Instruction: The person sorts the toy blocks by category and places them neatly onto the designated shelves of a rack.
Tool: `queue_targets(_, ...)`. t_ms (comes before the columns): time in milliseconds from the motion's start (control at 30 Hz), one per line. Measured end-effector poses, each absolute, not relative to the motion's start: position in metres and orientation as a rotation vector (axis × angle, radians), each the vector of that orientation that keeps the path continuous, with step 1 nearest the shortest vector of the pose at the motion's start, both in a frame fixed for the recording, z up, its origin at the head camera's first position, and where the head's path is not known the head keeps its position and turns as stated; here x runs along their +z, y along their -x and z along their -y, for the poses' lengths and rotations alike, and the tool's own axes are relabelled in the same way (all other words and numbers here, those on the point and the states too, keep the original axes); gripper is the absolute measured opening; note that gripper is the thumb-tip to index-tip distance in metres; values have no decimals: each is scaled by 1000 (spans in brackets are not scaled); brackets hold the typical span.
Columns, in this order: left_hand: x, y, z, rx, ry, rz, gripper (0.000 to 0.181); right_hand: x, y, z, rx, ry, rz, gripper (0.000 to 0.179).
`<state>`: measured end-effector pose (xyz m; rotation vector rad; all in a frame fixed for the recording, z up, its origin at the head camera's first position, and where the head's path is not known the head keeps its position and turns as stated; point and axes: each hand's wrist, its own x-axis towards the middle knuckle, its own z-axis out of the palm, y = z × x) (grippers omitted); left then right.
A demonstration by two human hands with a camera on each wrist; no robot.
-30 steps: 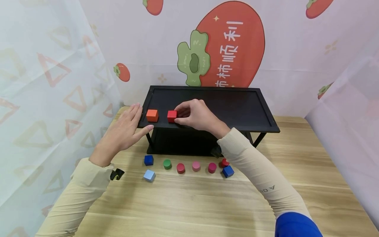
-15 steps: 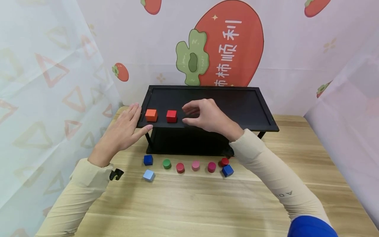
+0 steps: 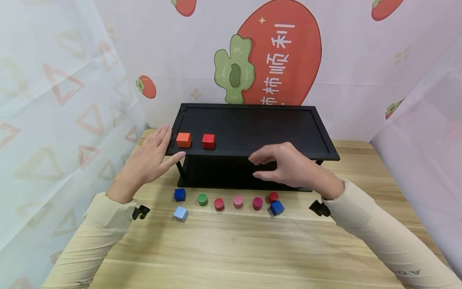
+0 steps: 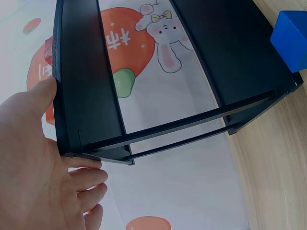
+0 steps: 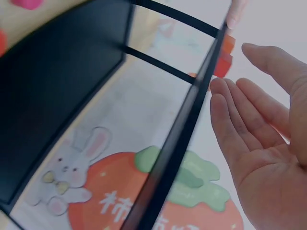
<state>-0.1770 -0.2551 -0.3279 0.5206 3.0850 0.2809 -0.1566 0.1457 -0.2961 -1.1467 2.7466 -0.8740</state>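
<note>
An orange cube and a red cube sit apart near the front left of a black two-tier shelf's top board. My left hand rests against the board's left corner, fingers straight; in the left wrist view its thumb touches the edge. My right hand hovers in front of the shelf's front edge, holding nothing, thumb and fingers apart. Below it on the table, a red round block touches or nearly touches a blue cube.
Along the shelf's front lie a green round block, a red one, a pink one and a magenta one. A dark blue cube and a light blue cube lie at left. Printed cloth surrounds the table.
My right hand has let go of the red cube and moved right and toward me, off the board. The red cube stays beside the orange one. My left hand has kept its place.
</note>
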Motion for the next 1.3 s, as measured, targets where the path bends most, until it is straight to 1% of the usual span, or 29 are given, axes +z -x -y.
queue_targets(367,-329,178,255,301,-505,-3083,97,-353,140,-197,-731,1004,-2680,31)
queue_targets(533,-329,177,255,306,-502,-3082,97,-384,138,-212,-732,940,-2661,30)
queue_targets(767,-330,178,254,326,-491,-3070,99,-422,138,-225,-766,941,-2650,28)
queue_targets(1000,-330,177,255,330,-493,-3074,99,-439,137,-227,-843,924,-2627,28)
queue_targets(1300,-328,178,253,305,-490,-3062,98,-443,138,-225,-844,873,-2626,28)
